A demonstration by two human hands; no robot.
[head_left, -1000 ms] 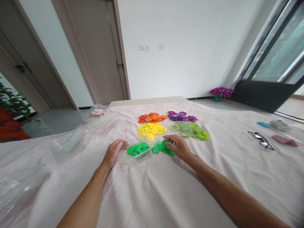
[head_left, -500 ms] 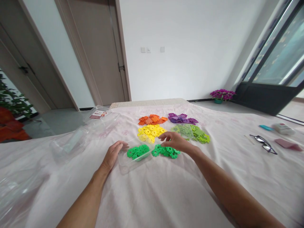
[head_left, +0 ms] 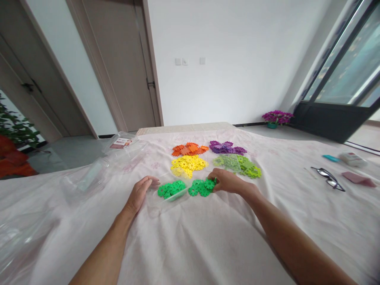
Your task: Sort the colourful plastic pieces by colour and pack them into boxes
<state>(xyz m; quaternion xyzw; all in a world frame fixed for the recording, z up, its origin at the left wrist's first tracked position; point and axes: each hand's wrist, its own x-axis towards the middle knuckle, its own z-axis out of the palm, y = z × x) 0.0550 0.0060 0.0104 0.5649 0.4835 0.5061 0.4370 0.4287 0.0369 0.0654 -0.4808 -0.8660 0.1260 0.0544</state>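
Pink bedsheet (head_left: 192,237) holds flat, green, flower-shaped pieces (head_left: 202,187), loosely piled.

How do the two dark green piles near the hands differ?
The left pile lies inside a clear tray; the right pile lies loose on the sheet. The left hand rests at the tray's edge, off the left pile; the right hand touches the right pile directly. Both are the same dark green, flower-like pieces.
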